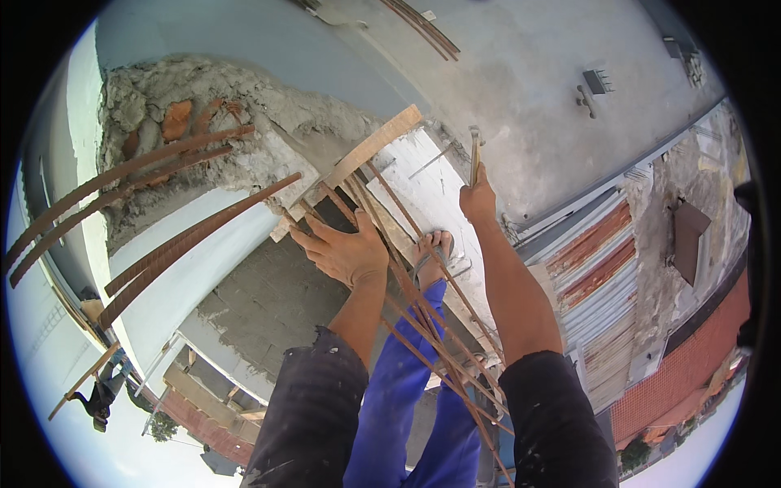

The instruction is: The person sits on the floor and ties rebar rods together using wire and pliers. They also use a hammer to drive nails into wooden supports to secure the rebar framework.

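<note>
Dark sleeves [557, 415] lay nearest, with bare forearms reaching out of them toward two hands set well apart. The right hand [478, 199] was clamped on the lower handle of a hammer [477, 159]. From the far side of that fist the hammer stuck out, its long axis running almost straight away from the person and its head at the far end; which way the striking face turned could not be told.

The left hand [350, 250] had its fingers spread and its thumb apart from them, over the rusty framework; whether it gripped a piece there could not be told. Just beyond it lay a board [378, 145], its long axis slanting away and to the right, its far end short of the hammer. Thin rods [404, 281] ran from beside the left thumb back between the forearms, over blue trousers [399, 398]. A foot [431, 252] stood between the two hands, on a white ledge [415, 167]. Left of the left hand, thick bars [199, 233] slanted past rough concrete [244, 98]. Right of the right forearm were corrugated sheets [598, 252].
</note>
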Tool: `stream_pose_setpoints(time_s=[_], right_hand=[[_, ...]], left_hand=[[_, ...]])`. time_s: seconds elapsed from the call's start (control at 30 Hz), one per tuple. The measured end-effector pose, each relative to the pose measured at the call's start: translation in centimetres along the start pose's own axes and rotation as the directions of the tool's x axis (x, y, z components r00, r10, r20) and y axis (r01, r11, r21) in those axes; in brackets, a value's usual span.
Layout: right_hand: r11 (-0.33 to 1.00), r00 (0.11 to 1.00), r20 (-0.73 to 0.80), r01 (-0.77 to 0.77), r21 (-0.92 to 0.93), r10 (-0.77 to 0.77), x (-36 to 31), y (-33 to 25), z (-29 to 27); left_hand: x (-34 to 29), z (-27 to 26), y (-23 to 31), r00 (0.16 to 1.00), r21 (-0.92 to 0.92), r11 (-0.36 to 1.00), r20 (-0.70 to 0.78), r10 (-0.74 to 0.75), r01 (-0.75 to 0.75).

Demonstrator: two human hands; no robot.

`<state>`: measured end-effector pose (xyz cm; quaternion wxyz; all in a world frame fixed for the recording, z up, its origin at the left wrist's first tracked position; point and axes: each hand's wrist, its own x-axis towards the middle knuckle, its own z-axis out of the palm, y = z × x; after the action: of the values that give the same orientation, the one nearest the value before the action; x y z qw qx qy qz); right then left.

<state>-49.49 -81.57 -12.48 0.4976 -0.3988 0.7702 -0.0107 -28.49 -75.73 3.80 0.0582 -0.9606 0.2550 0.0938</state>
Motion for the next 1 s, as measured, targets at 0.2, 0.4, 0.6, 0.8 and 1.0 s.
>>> stream_pose_setpoints(time_s=[0.2, 0.4, 0.6, 0.8, 1.0], right_hand=[[0.997, 0.967, -0.25, 0.067, 0.031, -0.057, -0.7, -0.7, -0.8], [0.929, 0.983, 0.135, 0.161, -0.334, -0.121, -0.7, -0.9, -1.1], [0.994, 0.992, -0.072, -0.105, -0.017, 0.103, -0.1, -1.3, -1.7], [0.997, 0.986, -0.148, 0.072, -0.014, -0.074, -0.3, -1.8, -2.5], [0.914, 0.968, 0.225, 0.186, -0.361, -0.108, -0.7, -1.6, -2.3]], left_hand=[[-0.1, 0.3, -0.2, 0.999, 0.01, 1.0, -0.03, 0.017, -0.017], [-0.1, 0.4, -0.2, 1.0, 0.056, 0.998, -0.026, -0.001, 0.002], [-0.3, 0.2, -0.1, 0.999, 0.025, 1.0, -0.039, 0.01, -0.009], [-0.2, 0.1, -0.1, 0.999, 0.045, 0.999, -0.036, 0.02, -0.018], [-0.2, 0.5, -0.2, 0.999, 0.027, 1.0, -0.034, 0.008, -0.007]])
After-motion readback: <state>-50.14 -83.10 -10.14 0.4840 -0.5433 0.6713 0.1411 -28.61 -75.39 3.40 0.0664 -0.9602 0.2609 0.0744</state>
